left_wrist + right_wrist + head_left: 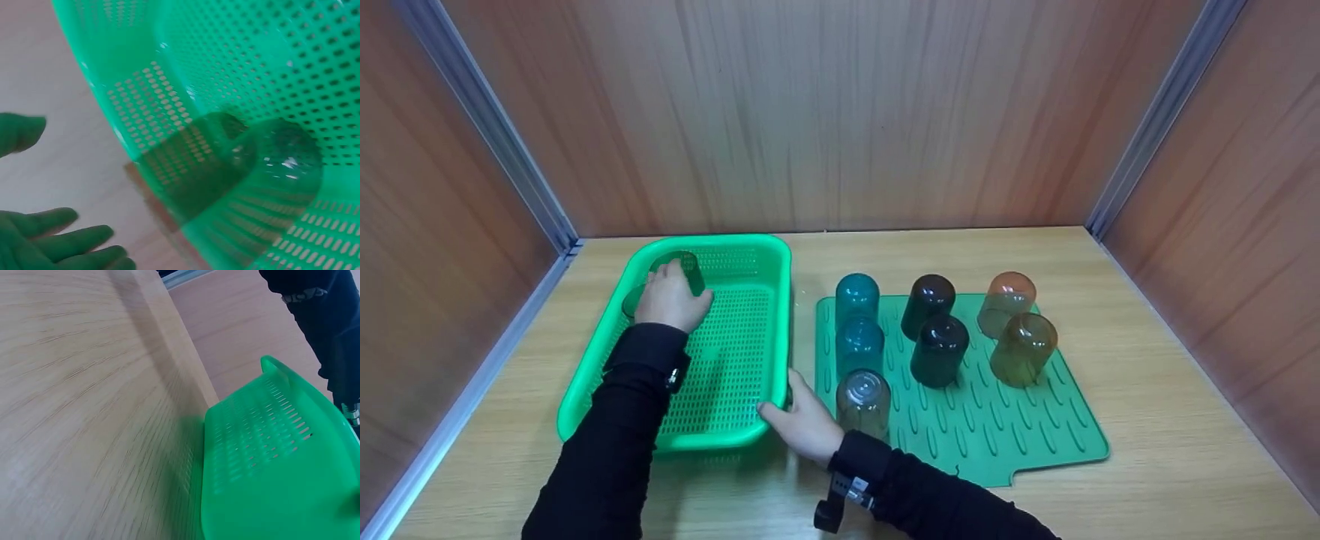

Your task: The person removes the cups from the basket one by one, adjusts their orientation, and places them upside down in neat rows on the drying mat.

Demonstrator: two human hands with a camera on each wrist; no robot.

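A green plastic basket point(742, 315) with perforated walls is on the left of the table. Two see-through tinted glasses lie in its far left corner: one glass point(691, 271) beyond my left hand point(671, 298), the other glass point(631, 301) beside it. In the left wrist view, the fingers point(73, 239) are straight and spread, apart from the near glass point(191, 169) and the rounded glass point(289, 169). My right hand point(808, 421) grips the basket's near right corner, thumb on the rim; the right wrist view shows the basket wall point(264, 455) but hardly any hand.
Right of the basket lies a green ridged mat point(1035, 420). Upside-down glasses stand on it: blue ones point(858, 345), dark ones point(940, 351), an orange one point(1006, 304), an amber one point(1024, 349) and a clear one point(863, 405). Wooden panels point(840, 112) enclose the table.
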